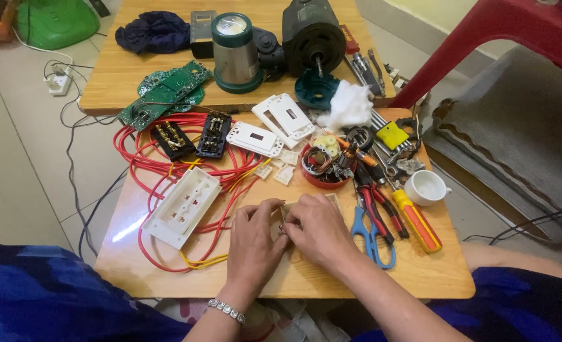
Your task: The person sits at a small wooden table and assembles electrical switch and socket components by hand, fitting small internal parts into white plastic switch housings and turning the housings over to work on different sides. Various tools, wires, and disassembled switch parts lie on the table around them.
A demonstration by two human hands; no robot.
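At the bottom of the frame, blue fabric over the person's lap is seen, and just above it the left hand (pixel 252 237), with a beaded bracelet (pixel 227 310) at the wrist, and the right hand (pixel 319 231) are brought together over the near part of the wooden tabletop (pixel 433 272). A small pale plastic plate (pixel 287 209) is held between them at lower centre, mostly hidden by the hands. The fingers of both hands are curled in and pressed close around it; the fingertips of the right hand seem to be pinching something small at its edge, though what it is cannot be told.

The step in hand is judged to be fine fitting work on this small part. A steady grip and a precise, light pinch are called for by whatever comes next.

To the left, a white socket block (pixel 183 206) lies among loops of red wire (pixel 148 164). To the right, blue-handled scissors (pixel 370 237), red pliers (pixel 379 202) and a yellow-and-orange screwdriver (pixel 417 221) are laid near a white cup (pixel 425 187).
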